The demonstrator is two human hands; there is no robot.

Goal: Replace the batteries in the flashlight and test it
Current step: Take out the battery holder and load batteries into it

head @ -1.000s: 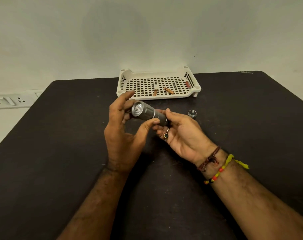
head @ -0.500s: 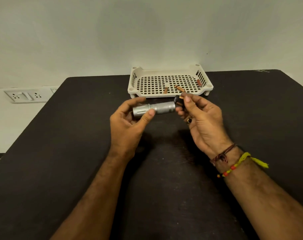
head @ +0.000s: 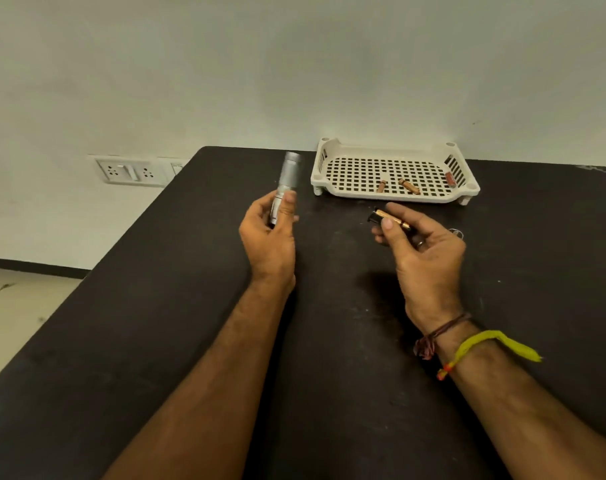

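My left hand (head: 266,233) grips the lower end of a silver flashlight body (head: 287,178), which points up and away from me over the black table (head: 190,341). My right hand (head: 422,247) pinches a black battery holder with copper-coloured batteries (head: 389,218) between thumb and fingers, apart from the flashlight. The flashlight's small round tail cap (head: 456,232) lies on the table just behind my right hand, partly hidden by it.
A white perforated tray (head: 329,168) stands at the table's far edge with three loose batteries inside: two copper ones (head: 409,186) and a red one (head: 450,179). A wall socket panel (head: 131,170) sits to the left, beyond the table's left edge.
The battery holder has come out of the flashlight and my hands have moved apart. The flashlight has turned from lying sideways to pointing up and away. The view has swung left.
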